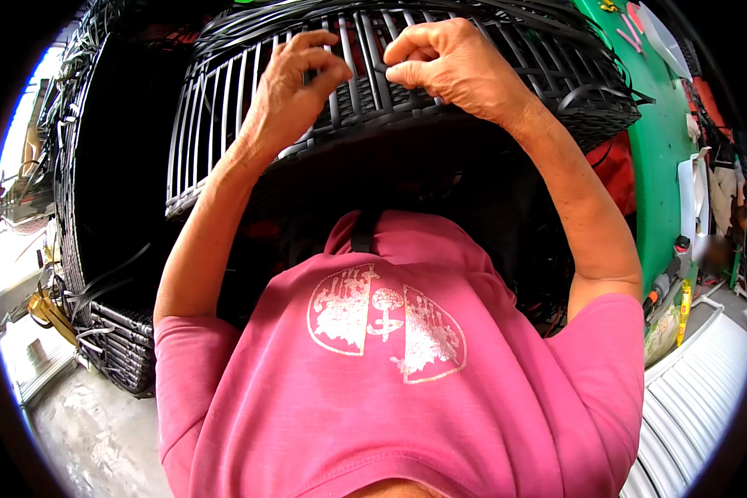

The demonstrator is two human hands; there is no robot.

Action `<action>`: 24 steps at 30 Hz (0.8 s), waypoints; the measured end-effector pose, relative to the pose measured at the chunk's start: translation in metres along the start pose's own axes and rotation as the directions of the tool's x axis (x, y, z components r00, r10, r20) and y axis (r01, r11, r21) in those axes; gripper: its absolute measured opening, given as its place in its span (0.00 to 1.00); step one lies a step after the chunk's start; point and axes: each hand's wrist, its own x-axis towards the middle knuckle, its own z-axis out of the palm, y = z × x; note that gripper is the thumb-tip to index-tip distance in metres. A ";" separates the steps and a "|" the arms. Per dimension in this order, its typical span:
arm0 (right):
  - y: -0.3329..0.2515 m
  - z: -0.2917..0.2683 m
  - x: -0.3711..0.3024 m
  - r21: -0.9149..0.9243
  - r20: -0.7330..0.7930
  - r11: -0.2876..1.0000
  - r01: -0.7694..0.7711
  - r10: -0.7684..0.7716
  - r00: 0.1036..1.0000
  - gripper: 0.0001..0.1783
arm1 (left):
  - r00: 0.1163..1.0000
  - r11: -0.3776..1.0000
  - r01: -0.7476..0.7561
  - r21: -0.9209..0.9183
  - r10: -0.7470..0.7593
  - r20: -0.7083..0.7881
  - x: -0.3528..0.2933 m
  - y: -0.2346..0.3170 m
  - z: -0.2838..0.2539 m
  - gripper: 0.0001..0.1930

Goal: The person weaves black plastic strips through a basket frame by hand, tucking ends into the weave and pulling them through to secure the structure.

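Observation:
In front of me lies a dark woven panel, its long frame bars set side by side above a band of black plaited strips. My left hand is over the middle of the bars, its fingers curled and the thumb close to the index finger; whatever is between them is too small to make out. A short gap to the right, my right hand has its thumb and bent fingers drawn together in a pinch beside the bars. What this pinch holds, if anything, is hidden. Loose black strips lie across the panel's far edge.
A tall black woven piece stands at the left, with strip ends poking out. On the right are a green surface, a screwdriver-like tool with an orange part, a yellow strip and a white slatted piece.

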 end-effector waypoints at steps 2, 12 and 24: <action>-0.012 0.004 0.004 -0.254 0.044 0.964 0.076 -0.066 0.997 0.05 | 0.995 0.986 -0.047 0.162 0.032 0.096 -0.009 -0.020 0.006 0.08; -0.017 0.022 0.026 -0.398 0.215 0.912 0.094 -0.007 0.977 0.06 | 0.982 0.978 0.102 -0.181 -0.070 0.173 -0.003 -0.029 0.010 0.06; 0.001 0.038 0.023 0.182 0.128 0.980 0.077 -0.101 0.987 0.10 | 0.994 0.951 0.098 -0.294 -0.080 0.074 -0.010 -0.003 -0.021 0.09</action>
